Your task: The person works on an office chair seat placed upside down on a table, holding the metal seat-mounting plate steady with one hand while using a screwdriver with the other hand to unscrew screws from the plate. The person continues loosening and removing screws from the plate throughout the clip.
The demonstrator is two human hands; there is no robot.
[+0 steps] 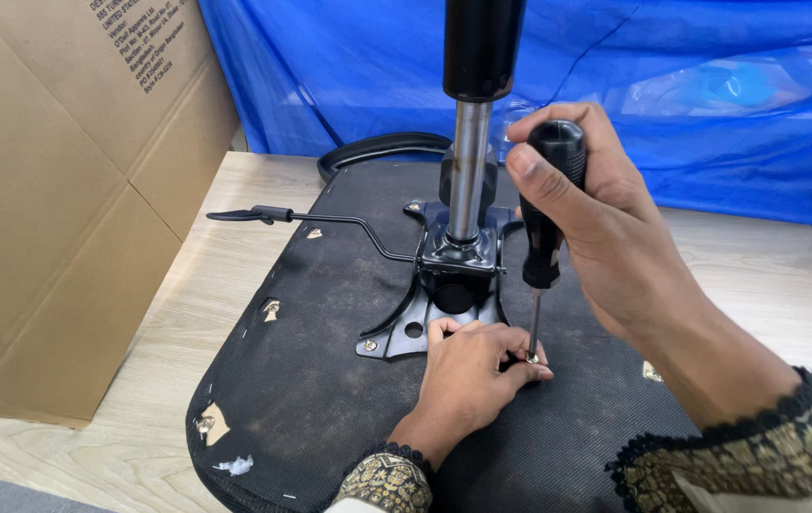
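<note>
Right grip: the right hand (605, 237) is closed around the black handle of an upright screwdriver (544, 228).
Left grip: the left hand (468, 370) is pinched about the screwdriver tip at a screw (531, 359).
Mounting plate: a black metal plate (425, 318) carrying a gas-lift column (469, 161), fixed to the seat underside.
Seat: the upturned black chair seat (330, 399) is laid on a wooden worktop (140, 418).
Surroundings: a cardboard box (54, 190) at left; a blue tarpaulin (691, 95) behind.

Large brown cardboard box (54, 190) at left on the wooden floor, black printed label (140, 43) near its top.
</note>
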